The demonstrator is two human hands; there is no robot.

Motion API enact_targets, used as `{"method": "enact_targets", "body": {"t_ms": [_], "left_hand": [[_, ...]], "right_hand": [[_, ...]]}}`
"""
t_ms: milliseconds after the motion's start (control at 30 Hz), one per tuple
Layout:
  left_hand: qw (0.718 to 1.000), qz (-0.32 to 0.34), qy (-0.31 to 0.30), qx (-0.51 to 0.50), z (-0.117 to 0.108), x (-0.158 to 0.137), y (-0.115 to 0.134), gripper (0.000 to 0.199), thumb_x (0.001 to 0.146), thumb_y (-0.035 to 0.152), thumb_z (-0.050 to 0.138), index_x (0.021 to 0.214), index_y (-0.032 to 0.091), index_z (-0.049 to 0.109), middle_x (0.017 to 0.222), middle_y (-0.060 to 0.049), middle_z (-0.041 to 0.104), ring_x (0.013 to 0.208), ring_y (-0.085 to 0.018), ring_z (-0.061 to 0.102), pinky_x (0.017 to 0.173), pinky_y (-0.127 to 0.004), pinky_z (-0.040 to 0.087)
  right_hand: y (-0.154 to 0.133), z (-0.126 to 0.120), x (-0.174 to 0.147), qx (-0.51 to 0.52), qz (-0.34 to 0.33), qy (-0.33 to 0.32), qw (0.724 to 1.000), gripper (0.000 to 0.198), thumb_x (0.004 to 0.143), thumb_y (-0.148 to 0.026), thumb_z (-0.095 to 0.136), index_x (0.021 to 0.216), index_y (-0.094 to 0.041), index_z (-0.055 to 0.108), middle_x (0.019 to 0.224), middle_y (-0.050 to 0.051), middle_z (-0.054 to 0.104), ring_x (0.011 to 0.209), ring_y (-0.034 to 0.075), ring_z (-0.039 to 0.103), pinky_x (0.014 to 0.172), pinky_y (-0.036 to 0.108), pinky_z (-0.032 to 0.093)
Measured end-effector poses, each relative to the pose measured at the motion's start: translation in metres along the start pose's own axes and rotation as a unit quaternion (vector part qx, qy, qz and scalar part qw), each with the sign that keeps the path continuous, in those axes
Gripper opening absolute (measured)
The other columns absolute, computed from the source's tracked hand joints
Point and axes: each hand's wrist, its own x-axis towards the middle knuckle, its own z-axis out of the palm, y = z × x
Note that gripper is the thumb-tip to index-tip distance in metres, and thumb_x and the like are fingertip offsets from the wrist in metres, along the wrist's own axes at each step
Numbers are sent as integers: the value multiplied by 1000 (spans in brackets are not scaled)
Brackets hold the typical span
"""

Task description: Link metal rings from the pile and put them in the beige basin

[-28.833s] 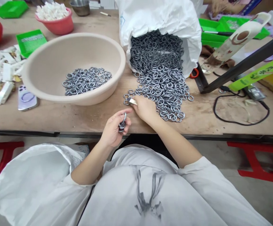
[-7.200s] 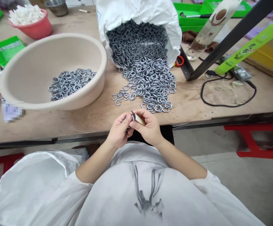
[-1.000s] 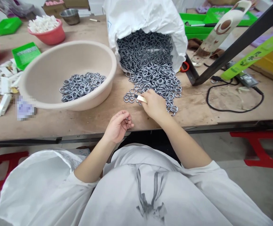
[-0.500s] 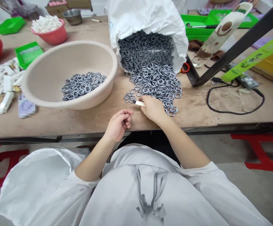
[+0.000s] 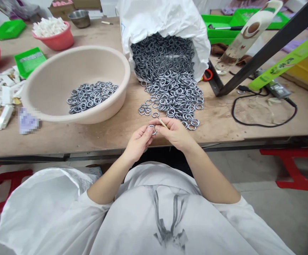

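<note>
My left hand (image 5: pixel 140 141) is closed, its thumb and fingers pinching a grey metal ring (image 5: pixel 154 131) just above the table's front edge. Against the ring's right side rest the fingertips of my right hand (image 5: pixel 175 134). That hand also grips a slim pale stick-like tool (image 5: pixel 162 123), whose far end I cannot make out. Just beyond my hands, a pile of similar rings (image 5: pixel 173 94) spills out of a white sack (image 5: pixel 164 17) lying on its side. To the left, a wide beige basin (image 5: pixel 76 118) has more rings (image 5: pixel 91 97) in it.
White pieces (image 5: pixel 2 95) lie heaped at the left, near a green tray (image 5: pixel 30 61) and a red bowl (image 5: pixel 60 39). On the right, a dark metal bar (image 5: pixel 249 67) slants above the table, beside a looped black cable (image 5: pixel 260 124). Red stools (image 5: pixel 293 170) stand below.
My right hand has drawn back from the ring pile toward my left hand, keeping the pale tool. My hands now meet at a ring. The camera view has shifted slightly.
</note>
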Motion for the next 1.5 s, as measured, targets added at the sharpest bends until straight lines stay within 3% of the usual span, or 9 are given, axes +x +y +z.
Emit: {"method": "enact_targets", "body": {"t_ms": [133, 300, 433, 633, 800, 900, 1067, 1233, 1500], "left_hand": [[999, 38, 19, -8, -2, -2, -3, 52, 75, 67, 70, 74, 16, 59, 59, 2, 50, 49, -6, 36, 42, -19, 25], [999, 9, 10, -41, 2, -1, -10, 52, 74, 69, 69, 83, 18, 60, 56, 5, 45, 45, -6, 32, 41, -19, 22], [999, 22, 11, -22, 6, -3, -7, 52, 72, 65, 74, 89, 17, 64, 56, 6, 44, 48, -6, 34, 43, -19, 26], [999, 22, 14, -42, 8, -8, 3, 47, 75, 60, 74, 75, 17, 56, 53, 6, 40, 45, -5, 28, 41, -18, 20], [997, -21, 5, -71, 9, -12, 9, 51, 77, 60, 72, 68, 18, 46, 51, 7, 37, 42, -4, 24, 39, -17, 18], [995, -37, 7, -93, 8, -13, 12, 49, 78, 58, 72, 68, 18, 44, 50, 8, 35, 41, -3, 24, 39, -16, 20], [992, -49, 12, -115, 6, -13, 12, 51, 76, 56, 75, 69, 19, 42, 49, 9, 35, 40, -3, 23, 39, -15, 19], [991, -55, 3, -125, 7, -14, 12, 52, 73, 55, 79, 69, 19, 42, 48, 10, 35, 40, -2, 22, 39, -15, 20], [991, -57, 3, -120, 6, -14, 13, 52, 75, 55, 77, 67, 19, 40, 47, 10, 33, 39, -3, 22, 39, -15, 20]], "right_hand": [[5, 13, -4, 14, -22, 35, 999, 18, 81, -31, 63, 93, -18, 68, 82, 0, 70, 76, 14, 64, 79, 30, 53], [20, 33, -11, -23, -52, 135, 989, 16, 84, -35, 60, 92, -21, 63, 78, -1, 63, 67, 13, 58, 65, 28, 51], [22, 35, -14, -121, -119, 176, 970, 12, 85, -27, 58, 88, -20, 67, 86, 2, 63, 82, 16, 61, 77, 31, 50], [7, 20, -16, -162, -168, 89, 968, 20, 90, -35, 58, 94, -21, 71, 90, 4, 69, 90, 19, 63, 87, 34, 48], [2, 14, -16, -201, -160, 95, 962, 36, 92, -53, 57, 87, -19, 69, 80, 3, 66, 78, 17, 60, 75, 30, 46], [-4, 14, -21, -281, -171, 83, 941, 47, 94, -60, 49, 81, -19, 67, 72, 2, 62, 70, 15, 56, 67, 28, 40], [-8, 17, -28, -377, -178, 57, 907, 52, 97, -59, 45, 67, -19, 59, 63, 0, 53, 62, 12, 47, 61, 28, 32], [-7, 14, -28, -392, -180, 61, 900, 50, 96, -55, 49, 61, -19, 51, 60, -2, 47, 59, 11, 43, 58, 27, 29], [-7, 19, -32, -390, -181, 58, 901, 50, 95, -57, 49, 61, -20, 54, 60, -1, 51, 59, 12, 44, 58, 27, 31]]}}
